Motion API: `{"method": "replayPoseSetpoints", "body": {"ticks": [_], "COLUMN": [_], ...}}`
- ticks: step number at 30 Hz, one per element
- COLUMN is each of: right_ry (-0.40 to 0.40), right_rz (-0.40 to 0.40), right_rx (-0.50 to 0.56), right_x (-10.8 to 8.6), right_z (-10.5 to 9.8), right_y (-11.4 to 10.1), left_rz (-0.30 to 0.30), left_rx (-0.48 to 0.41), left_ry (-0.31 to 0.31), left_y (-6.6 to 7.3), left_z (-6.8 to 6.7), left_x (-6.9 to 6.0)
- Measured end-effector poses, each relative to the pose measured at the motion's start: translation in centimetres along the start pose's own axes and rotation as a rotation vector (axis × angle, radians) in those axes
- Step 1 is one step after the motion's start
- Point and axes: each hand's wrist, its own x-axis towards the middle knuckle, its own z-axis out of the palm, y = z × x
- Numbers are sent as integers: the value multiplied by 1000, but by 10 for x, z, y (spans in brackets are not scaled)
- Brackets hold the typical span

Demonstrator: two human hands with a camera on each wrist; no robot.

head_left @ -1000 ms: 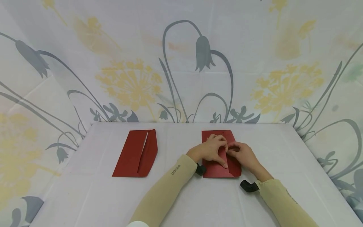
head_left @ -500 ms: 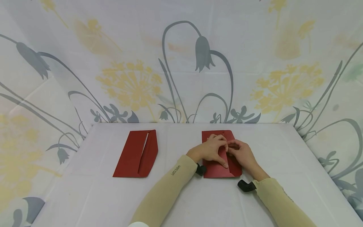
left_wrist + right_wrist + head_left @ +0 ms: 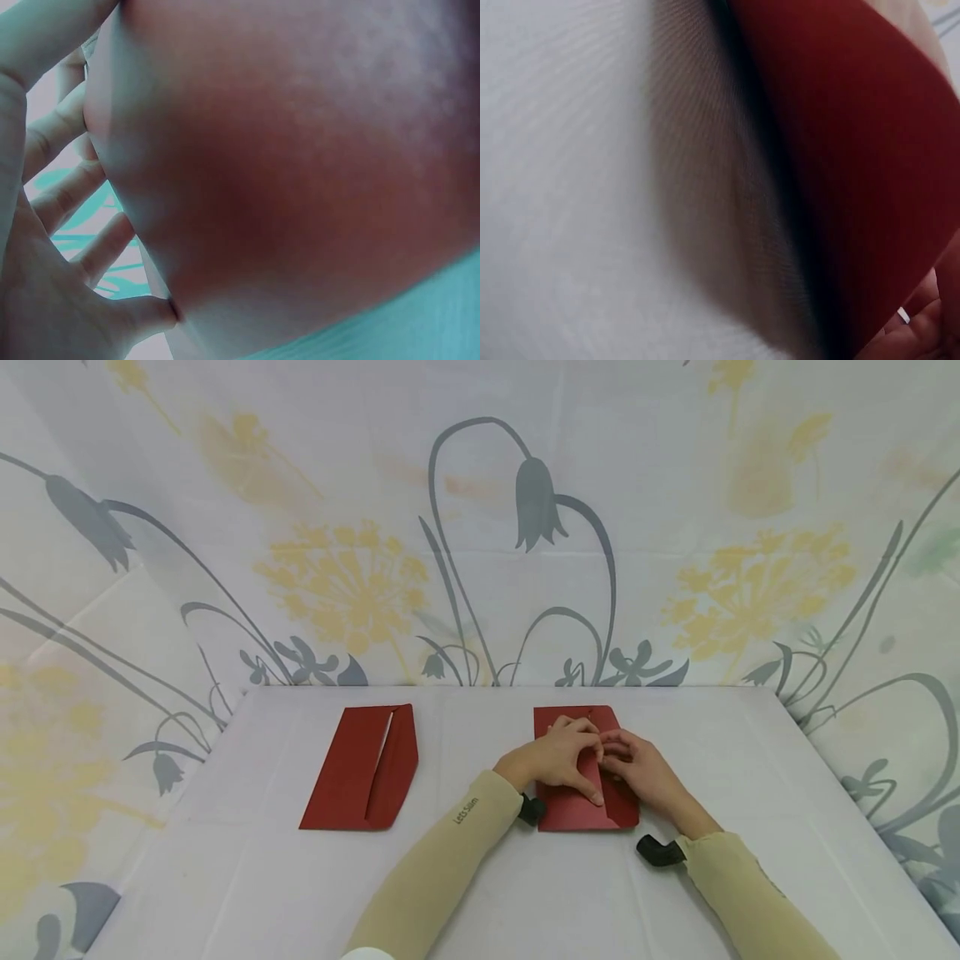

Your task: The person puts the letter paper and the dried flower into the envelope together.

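A red envelope [image 3: 573,817] lies on the white table, its pointed flap side facing right. My left hand [image 3: 555,756] rests on its front, thumb and fingers spread near the opening. In the left wrist view, the fingertips [image 3: 124,225] touch the blurred reddish envelope surface [image 3: 285,187]. My right hand [image 3: 647,770] is at the opening, with curled fingers that seem to pinch the envelope edge there. The right wrist view has the red flap [image 3: 855,135] close up and finger parts [image 3: 915,334] at its lower edge. What lies between the right fingertips is hidden.
A second red envelope [image 3: 348,772] lies to the left, flap unfolded, with a white strip [image 3: 386,731] along its opening. White cloth covers the table [image 3: 247,893]. A floral-patterned curtain [image 3: 480,568] stands behind. Black wrist camera parts [image 3: 660,852] sit close to the tabletop.
My left hand stays in place on the envelope. The right hand makes only slight movements at the opening, its wrist shifting a little left and then back right.
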Motion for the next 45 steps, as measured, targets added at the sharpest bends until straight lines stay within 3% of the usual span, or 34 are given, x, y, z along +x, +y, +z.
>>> {"method": "replayPoseSetpoints", "body": {"ticks": [10, 19, 28, 45], "right_ry": [19, 39, 59, 53], "right_rz": [-11, 6, 27, 38], "right_rx": [22, 78, 3, 14], "right_x": [-14, -27, -37, -41], "right_z": [-9, -19, -27, -27], "right_y": [-7, -15, -18, -19], "left_rz": [-9, -3, -30, -65], "left_rx": [-20, 54, 74, 73], "left_ry": [-3, -29, -46, -34], "left_y": [-2, 0, 4, 9], "left_z": [2, 6, 8, 9], "left_x": [1, 3, 3, 8]}}
